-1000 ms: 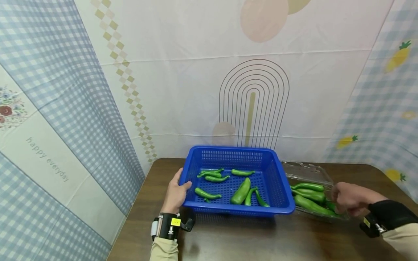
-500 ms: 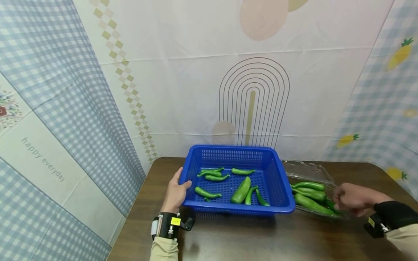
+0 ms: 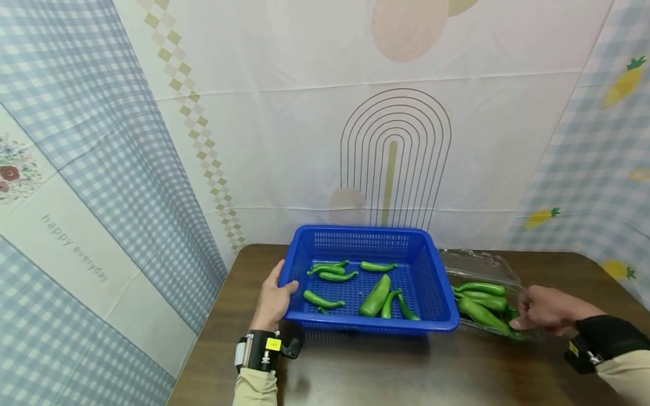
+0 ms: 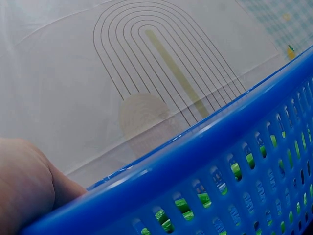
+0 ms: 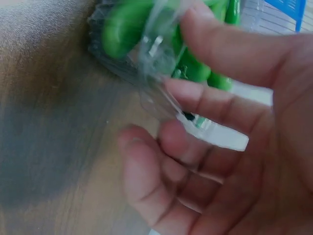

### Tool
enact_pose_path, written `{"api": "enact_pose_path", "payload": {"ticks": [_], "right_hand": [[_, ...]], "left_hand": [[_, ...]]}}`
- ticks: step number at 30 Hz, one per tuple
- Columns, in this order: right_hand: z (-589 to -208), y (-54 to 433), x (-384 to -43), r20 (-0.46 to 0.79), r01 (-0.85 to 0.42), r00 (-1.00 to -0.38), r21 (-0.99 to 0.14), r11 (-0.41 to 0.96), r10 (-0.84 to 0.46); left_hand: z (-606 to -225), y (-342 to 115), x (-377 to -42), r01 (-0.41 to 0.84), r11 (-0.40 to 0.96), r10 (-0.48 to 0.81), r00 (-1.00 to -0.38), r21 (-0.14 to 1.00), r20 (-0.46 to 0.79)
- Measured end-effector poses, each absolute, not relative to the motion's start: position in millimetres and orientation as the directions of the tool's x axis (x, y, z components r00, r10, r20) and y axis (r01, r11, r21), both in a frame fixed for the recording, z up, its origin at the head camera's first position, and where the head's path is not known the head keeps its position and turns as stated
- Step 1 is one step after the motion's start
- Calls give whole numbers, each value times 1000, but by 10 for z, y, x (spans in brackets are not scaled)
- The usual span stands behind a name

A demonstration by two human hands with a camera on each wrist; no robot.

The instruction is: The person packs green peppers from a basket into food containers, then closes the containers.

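Observation:
A blue perforated plastic basket (image 3: 368,323) stands in the middle of the head view, with several green peppers (image 3: 374,296) of mixed size scattered over its floor. My left hand (image 3: 271,303) grips its left end, thumb over the rim; the fingers beneath are hidden. To the right is a clear plastic box (image 3: 479,267) with its lid folded back, holding several larger green peppers (image 3: 479,314). My right hand (image 3: 547,307) pinches the box's right wall between thumb and forefinger. In the right wrist view the other fingers curl below, near a white strip (image 5: 230,140).
A brown wooden table (image 3: 365,372) carries both containers. Behind it hangs a white cloth (image 3: 284,141) with printed arches, and blue checked cloths (image 3: 91,96) close in the left and right sides. The basket's right end stands close beside the box.
My right hand has shifted slightly at the box's right edge, and its thumb now reaches inside over the wall. The left hand and basket have stayed put.

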State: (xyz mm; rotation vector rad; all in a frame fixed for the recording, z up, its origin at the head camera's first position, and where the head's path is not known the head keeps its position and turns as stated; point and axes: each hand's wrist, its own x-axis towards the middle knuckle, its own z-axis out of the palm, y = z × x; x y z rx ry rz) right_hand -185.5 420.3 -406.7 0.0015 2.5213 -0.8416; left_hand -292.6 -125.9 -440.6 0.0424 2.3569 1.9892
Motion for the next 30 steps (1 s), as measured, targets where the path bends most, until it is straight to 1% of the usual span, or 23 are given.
{"api": "enact_pose_path", "payload": {"ticks": [3,4,9,12,16,21,23,26,28,30], "right_hand": [[-4063,4222,-1842,-440,123,-876,-600,790,-198],[-4065,4219,-1838,-438,126,-879,-598,791,-191],[-4095,4182,-1854,-426,165,-899,-538,827,-98],[-4112,4167,-1876,-451,207,-891,-498,842,-47],[-4124,4156,-1895,-476,244,-880,-452,858,0],[-4112,4146,-1900,-478,247,-878,-420,873,19],[-4101,4153,-1886,-492,261,-871,-449,855,7],[-4082,4189,-1852,-510,260,-858,-536,804,-62],[-4080,4216,-1828,-497,229,-859,-587,777,-123],[-4086,4232,-1807,-466,177,-869,-607,774,-167]], "left_hand": [[-4401,-1266,-2926,-8,169,58,-998,986,-18],[-4400,-1268,-2926,-8,168,58,-998,986,-18],[-4401,-1269,-2928,-11,158,64,-998,987,-21],[-4405,-1267,-2925,-18,159,67,-997,987,-29],[-4406,-1268,-2930,-18,172,68,-997,985,-30],[-4397,-1266,-2935,-17,181,65,-997,983,-29],[-4397,-1263,-2934,-20,180,66,-997,984,-33],[-4398,-1260,-2931,-24,178,69,-997,984,-37],[-4395,-1261,-2927,-25,176,69,-997,984,-38],[-4391,-1262,-2924,-23,173,70,-997,985,-36]]}}
